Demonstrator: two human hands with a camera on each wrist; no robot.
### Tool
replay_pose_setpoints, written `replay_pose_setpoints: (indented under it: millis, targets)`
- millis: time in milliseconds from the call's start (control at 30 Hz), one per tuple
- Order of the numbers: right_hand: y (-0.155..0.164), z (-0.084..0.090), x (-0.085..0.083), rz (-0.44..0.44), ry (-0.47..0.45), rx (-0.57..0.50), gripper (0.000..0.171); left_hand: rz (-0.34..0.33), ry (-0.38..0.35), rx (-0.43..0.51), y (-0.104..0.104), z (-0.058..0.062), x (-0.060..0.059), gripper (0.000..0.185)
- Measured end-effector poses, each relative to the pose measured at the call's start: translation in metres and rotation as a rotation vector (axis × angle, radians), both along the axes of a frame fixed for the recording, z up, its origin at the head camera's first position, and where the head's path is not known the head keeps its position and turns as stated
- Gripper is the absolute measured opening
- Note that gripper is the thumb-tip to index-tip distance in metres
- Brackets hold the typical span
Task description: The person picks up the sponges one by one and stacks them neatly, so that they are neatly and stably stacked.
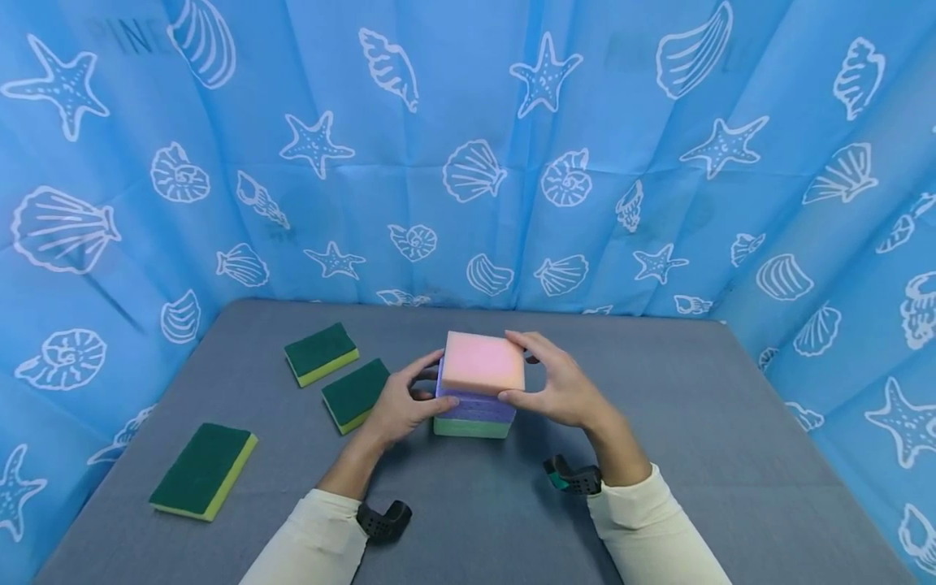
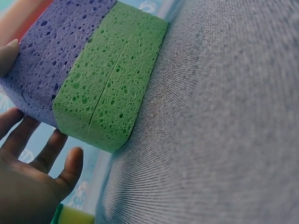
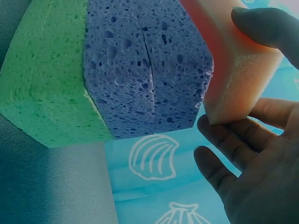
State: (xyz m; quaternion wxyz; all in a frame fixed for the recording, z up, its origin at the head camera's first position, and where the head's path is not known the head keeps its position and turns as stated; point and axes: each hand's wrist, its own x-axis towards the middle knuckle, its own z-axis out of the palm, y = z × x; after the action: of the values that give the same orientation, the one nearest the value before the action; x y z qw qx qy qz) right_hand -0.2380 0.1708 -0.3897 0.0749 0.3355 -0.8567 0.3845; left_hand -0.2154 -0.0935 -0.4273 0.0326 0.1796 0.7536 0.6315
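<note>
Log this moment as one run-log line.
left hand: steadies purple sponge | right hand: pinches pink sponge on top | stack base: green sponge on grey table

Your head camera looks forward and down on the sponge stack (image 1: 478,386) from above. Your 2 wrist cameras sit close beside that stack (image 2: 88,70) (image 3: 121,74), sharing its purple and green layers.
</note>
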Motion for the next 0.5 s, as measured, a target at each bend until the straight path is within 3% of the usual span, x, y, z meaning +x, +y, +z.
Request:
replay_pose_setpoints:
  millis: [100, 300, 500]
  targets:
    - [0.0, -0.001, 0.0, -0.003, -0.007, 0.004, 0.078, -0.006, 0.0, 0.007, 0.0, -0.001, -0.001, 0.072]
    - [-0.001, -0.001, 0.0, 0.002, -0.027, 0.016, 0.078, 0.0, 0.02, 0.023, -0.002, -0.021, -0.011, 0.074]
    - [-0.002, -0.002, 0.001, 0.02, -0.05, 0.03, 0.079, 0.016, 0.036, 0.019, -0.003, -0.025, -0.012, 0.075]
